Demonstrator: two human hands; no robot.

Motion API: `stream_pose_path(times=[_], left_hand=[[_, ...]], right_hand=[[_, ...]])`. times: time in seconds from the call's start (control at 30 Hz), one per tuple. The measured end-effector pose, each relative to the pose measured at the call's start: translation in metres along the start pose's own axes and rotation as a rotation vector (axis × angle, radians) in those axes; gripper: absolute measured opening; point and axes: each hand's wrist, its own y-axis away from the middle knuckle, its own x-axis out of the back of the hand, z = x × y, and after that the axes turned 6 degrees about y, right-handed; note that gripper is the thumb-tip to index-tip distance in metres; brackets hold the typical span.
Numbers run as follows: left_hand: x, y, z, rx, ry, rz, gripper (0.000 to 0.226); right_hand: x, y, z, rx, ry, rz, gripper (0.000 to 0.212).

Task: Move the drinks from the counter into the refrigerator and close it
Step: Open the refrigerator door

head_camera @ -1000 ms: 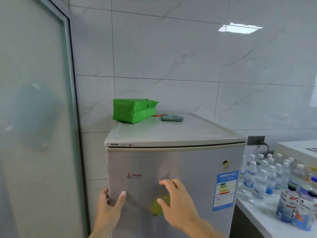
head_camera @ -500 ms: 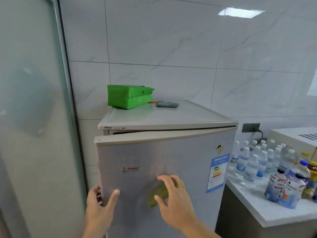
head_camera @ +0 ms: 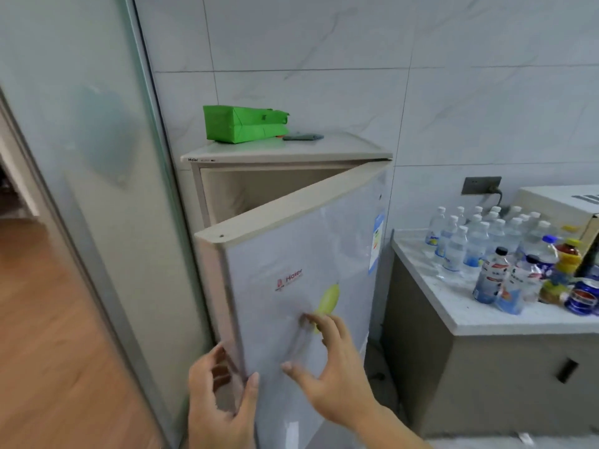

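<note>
The drinks (head_camera: 505,251), roughly twenty bottles too crowded for an exact count, are grouped on the surface (head_camera: 466,306) right of the one refrigerator (head_camera: 288,150). Its door (head_camera: 301,254) is swung partly open. The door's free edge is grasped by the left hand (head_camera: 220,396), fingers curled round it. The right hand (head_camera: 337,371) is spread, released, fingertips touching the door front.

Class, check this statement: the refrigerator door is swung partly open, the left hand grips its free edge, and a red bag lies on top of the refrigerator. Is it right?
Not quite. The bag on top of the refrigerator is green, not red, as the head view shows. The rest holds: the door is partly open and the left hand grips its free edge.
</note>
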Motion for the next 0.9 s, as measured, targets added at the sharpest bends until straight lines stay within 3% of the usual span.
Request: stream_pose_path(times=[0.23, 0.33, 0.4, 0.67, 0.83, 0.9], left_hand=[[-0.019, 0.088, 0.068, -0.006, 0.005, -0.442, 0.056], [-0.041, 0.111, 0.085, -0.026, -0.056, -0.705, 0.049], [-0.057, 0.119, 0.09, 0.043, -0.056, -0.796, 0.052], [-0.107, 0.108, 0.076, 0.329, 0.041, -0.747, 0.051], [-0.138, 0.089, 0.052, 0.285, 0.069, -0.702, 0.04], [-0.155, 0.086, 0.045, 0.305, 0.099, -0.707, 0.04]], right_hand=[[0.073, 0.092, -0.002, -0.033, -0.08, 0.192, 0.106], [0.101, 0.114, 0.015, -0.117, -0.045, 0.279, 0.106], [0.122, 0.123, 0.027, -0.189, -0.079, 0.356, 0.092], [0.196, 0.141, 0.112, -0.328, -0.088, 0.628, 0.046], [0.236, 0.112, 0.179, -0.451, -0.066, 0.921, 0.03], [0.255, 0.097, 0.209, -0.512, 0.011, 0.988, 0.044]])
